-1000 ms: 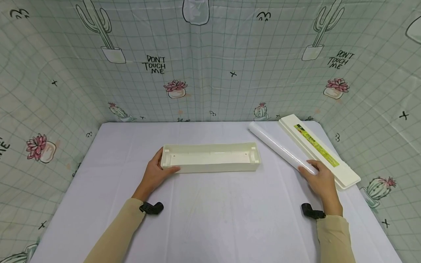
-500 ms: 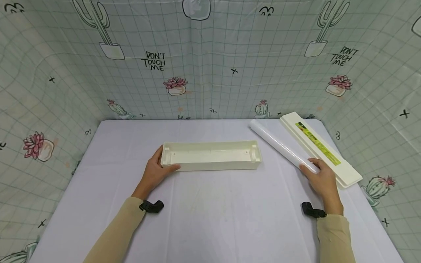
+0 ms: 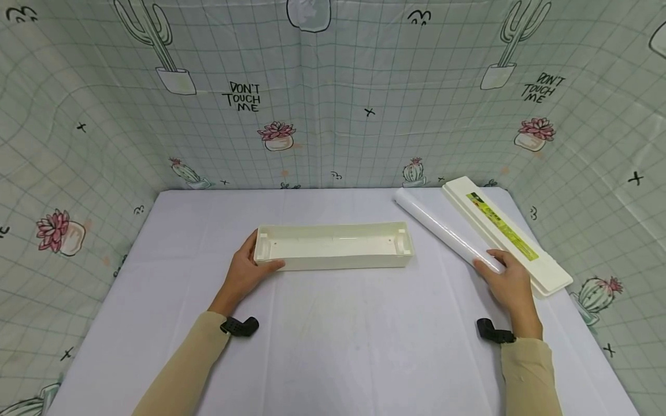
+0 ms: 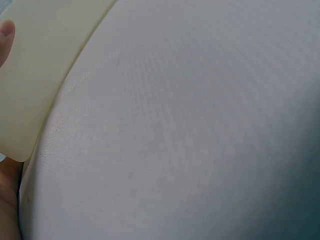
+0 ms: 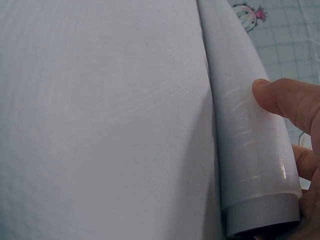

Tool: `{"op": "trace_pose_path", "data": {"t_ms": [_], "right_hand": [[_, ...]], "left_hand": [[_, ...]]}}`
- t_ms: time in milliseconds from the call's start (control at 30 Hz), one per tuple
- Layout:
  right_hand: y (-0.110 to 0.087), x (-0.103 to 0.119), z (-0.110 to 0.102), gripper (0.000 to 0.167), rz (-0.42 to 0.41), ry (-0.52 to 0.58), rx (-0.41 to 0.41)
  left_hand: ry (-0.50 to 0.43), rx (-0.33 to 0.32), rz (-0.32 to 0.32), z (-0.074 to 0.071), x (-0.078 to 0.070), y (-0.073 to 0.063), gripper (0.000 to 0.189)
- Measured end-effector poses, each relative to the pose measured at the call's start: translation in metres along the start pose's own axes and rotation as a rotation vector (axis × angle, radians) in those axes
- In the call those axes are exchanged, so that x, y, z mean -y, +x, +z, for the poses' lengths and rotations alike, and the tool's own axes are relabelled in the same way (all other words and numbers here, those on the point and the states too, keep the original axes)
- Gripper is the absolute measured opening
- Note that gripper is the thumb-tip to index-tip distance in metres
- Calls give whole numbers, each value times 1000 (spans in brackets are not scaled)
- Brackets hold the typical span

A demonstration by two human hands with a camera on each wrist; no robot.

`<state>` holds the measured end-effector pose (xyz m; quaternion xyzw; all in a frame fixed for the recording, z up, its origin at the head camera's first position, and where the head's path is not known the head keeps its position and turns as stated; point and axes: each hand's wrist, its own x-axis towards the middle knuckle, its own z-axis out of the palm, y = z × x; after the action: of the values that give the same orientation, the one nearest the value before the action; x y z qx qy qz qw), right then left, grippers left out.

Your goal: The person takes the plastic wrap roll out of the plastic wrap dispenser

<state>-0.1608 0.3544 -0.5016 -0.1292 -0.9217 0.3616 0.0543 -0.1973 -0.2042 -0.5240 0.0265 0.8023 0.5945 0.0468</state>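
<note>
A long cream plastic box (image 3: 333, 263), open at the top with nothing inside, lies crosswise on the table. My left hand (image 3: 245, 270) grips its left end, thumb along the near wall and fingers behind the end. In the left wrist view the box's side (image 4: 45, 75) fills the upper left corner, with the thumb on it. On the right, a roll of plastic wrap (image 3: 442, 228) lies slanted on the table. My right hand (image 3: 509, 282) holds its near end, thumb on one side and fingers on the other. The right wrist view shows the roll's grey core end (image 5: 262, 214) close up.
A cream lid (image 3: 468, 199) with a yellow-green label (image 3: 502, 226) lies slanted right of the roll, near the table's right edge. White cloth covers the table (image 3: 333, 346). A patterned curtain (image 3: 333, 86) stands behind the table and at both sides.
The head view has shifted slightly, so the scene sits a little higher. Both hands, the box, the roll and the lid keep their places.
</note>
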Motion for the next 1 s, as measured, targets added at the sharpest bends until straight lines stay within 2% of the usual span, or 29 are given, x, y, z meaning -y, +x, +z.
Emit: {"op": "trace_pose_path", "data": {"t_ms": [1000], "right_hand": [[-1, 4, -1, 61, 5, -39, 22]], "left_hand": [[8, -3, -11, -2, 1, 2, 110]]}}
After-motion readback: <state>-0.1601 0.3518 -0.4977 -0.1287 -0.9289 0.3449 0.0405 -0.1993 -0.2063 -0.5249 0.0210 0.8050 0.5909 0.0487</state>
